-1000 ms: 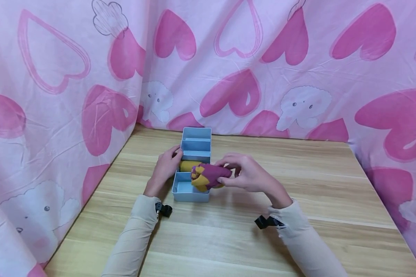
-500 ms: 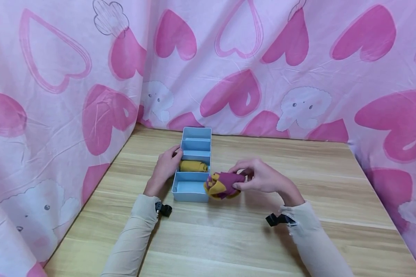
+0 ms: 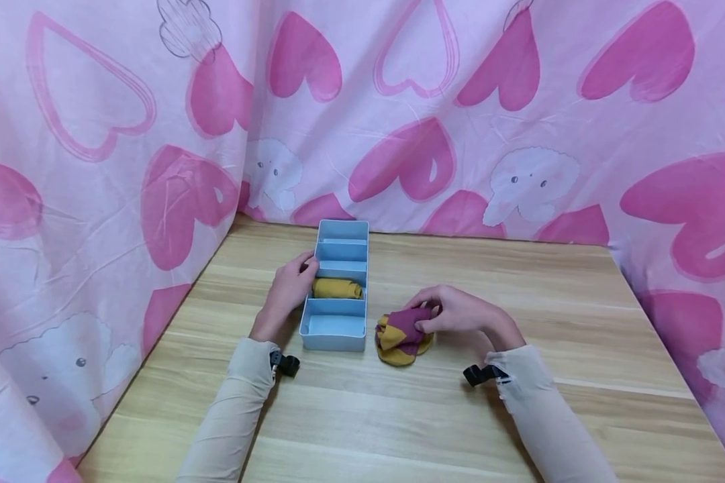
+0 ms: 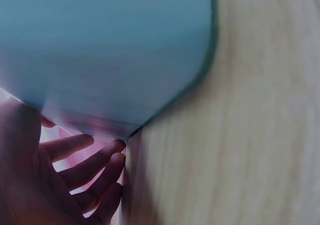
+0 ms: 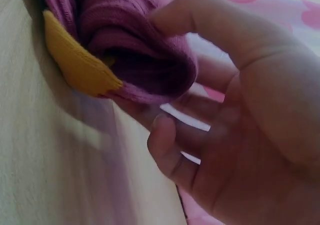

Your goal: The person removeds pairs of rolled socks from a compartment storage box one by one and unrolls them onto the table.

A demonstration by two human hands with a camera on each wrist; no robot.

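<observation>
A rolled purple and yellow sock (image 3: 412, 326) rests on the table right of a light blue divided box (image 3: 335, 343). My right hand (image 3: 459, 310) pinches its purple end between thumb and fingers, and the ribbed, rolled opening (image 5: 150, 70) shows in the right wrist view. A mustard yellow fabric roll (image 3: 336, 289) lies in the second compartment from the near end of the box. On the box's left side, my left hand (image 3: 289, 288) touches the wall. In the left wrist view, its fingers (image 4: 92, 167) are extended with tips against the outer box wall (image 4: 110, 50).
The wooden table (image 3: 350, 429) extends around the box and to the right. A pink heart-patterned curtain (image 3: 362, 121) hangs along the back and both sides. A small black camera (image 3: 477, 374) is strapped at the right sleeve, another black camera (image 3: 286, 364) at the left.
My right hand has carried the purple and yellow sock from over the box rightward and down to the table, uncovering the yellow roll. The left hand has stayed at the box.
</observation>
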